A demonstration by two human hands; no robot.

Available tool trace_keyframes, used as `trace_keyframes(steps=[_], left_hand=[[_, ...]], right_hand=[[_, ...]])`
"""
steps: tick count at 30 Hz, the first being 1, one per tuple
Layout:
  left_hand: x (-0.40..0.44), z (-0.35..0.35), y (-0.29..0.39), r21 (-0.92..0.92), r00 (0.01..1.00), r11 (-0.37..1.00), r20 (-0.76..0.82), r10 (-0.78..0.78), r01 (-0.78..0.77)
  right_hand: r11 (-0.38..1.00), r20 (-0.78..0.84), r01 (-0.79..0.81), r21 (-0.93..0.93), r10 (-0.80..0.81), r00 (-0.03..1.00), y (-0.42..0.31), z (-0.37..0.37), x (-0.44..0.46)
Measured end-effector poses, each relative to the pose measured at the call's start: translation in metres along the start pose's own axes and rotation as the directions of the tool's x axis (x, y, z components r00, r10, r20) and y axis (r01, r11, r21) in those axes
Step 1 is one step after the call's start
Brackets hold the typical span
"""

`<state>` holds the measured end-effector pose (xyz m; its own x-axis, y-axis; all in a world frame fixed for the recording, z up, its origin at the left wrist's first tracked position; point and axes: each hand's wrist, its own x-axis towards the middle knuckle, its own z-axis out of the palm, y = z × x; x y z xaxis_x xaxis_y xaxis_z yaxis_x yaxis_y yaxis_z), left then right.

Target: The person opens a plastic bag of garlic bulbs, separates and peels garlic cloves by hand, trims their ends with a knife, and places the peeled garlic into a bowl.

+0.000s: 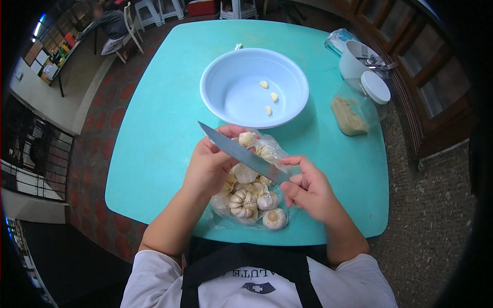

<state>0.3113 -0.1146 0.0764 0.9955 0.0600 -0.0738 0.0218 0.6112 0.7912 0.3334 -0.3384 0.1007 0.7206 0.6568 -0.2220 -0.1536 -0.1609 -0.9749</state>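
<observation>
My left hand (210, 156) is closed around a garlic piece (246, 139), which shows at its fingertips just below the bowl. The knife (241, 153) slants across from my left hand, its tip at the upper left. Its handle end is in my right hand (307, 186), whose fingers are bent around it. Under both hands lies a clear plastic bag (218, 218) with several garlic bulbs (243, 203). Beyond them stands a light blue bowl (231, 95) with three peeled cloves (274, 96) inside.
On the right of the turquoise table (149, 154) are a lidded jar (352, 115) lying tilted, a white container (354, 56) with utensils, and a plastic packet (338, 41). A person (113, 28) sits at the far left, away from the table.
</observation>
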Motion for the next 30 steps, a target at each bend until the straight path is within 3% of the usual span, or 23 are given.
trace_keyframes(steps=[4, 7, 15, 23, 30], left_hand=[[-0.008, 0.001, -0.012, -0.042, 0.996, 0.996, 0.019, -0.082, 0.083], [-0.016, 0.005, -0.021, -0.068, 0.996, 0.994, 0.036, -0.079, 0.082], [-0.022, 0.013, -0.027, -0.234, 0.991, 0.966, 0.110, -0.082, 0.106], [-0.025, 0.016, -0.027, -0.215, 0.991, 0.968, 0.051, -0.120, 0.128], [-0.020, 0.015, -0.029, -0.254, 0.995, 0.965, 0.093, -0.038, 0.060]], right_hand=[[0.986, 0.019, 0.071, 0.153, -0.075, 0.997, 0.001, 0.009, -0.003], [0.983, 0.079, 0.094, 0.161, -0.107, 0.991, 0.007, 0.012, -0.004], [0.966, 0.036, 0.212, 0.148, -0.219, 0.975, 0.012, 0.017, -0.001], [0.946, -0.017, 0.324, 0.000, -0.324, 0.946, 0.017, 0.018, 0.002], [0.950, 0.011, 0.208, 0.231, -0.217, 0.976, 0.015, 0.014, 0.000]])
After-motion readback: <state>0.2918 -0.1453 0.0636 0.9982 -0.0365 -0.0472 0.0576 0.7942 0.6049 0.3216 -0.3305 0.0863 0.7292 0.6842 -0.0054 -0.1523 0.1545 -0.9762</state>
